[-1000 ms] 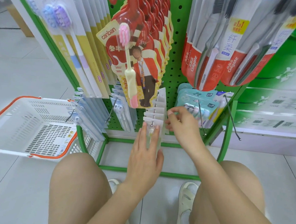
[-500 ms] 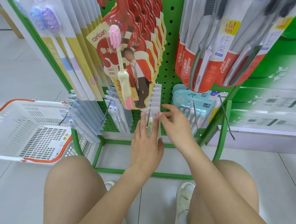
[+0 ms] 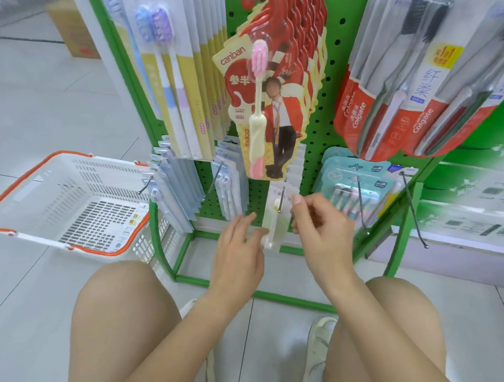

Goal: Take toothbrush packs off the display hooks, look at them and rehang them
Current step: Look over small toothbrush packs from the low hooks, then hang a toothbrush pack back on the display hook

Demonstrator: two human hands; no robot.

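A clear toothbrush pack (image 3: 276,213) with a pale green brush hangs at the tip of a low hook (image 3: 280,204) on the green pegboard rack (image 3: 330,77). My right hand (image 3: 317,222) pinches the pack's upper right edge. My left hand (image 3: 240,249) holds its lower end, thumb against the handle. Above hang red canban packs (image 3: 269,102), Colgate packs (image 3: 394,105) and yellow-white packs (image 3: 175,75).
A white shopping basket (image 3: 65,201) with an orange rim stands on the floor to the left. Bare hooks (image 3: 413,208) stick out at the lower right beside teal packs (image 3: 352,186). My knees are bent in front of the rack's green base frame (image 3: 267,295).
The clear pack has slid forward along the hook to its tip. My left hand dropped from flat against the pack to its lower end, and the right hand now pinches its top.
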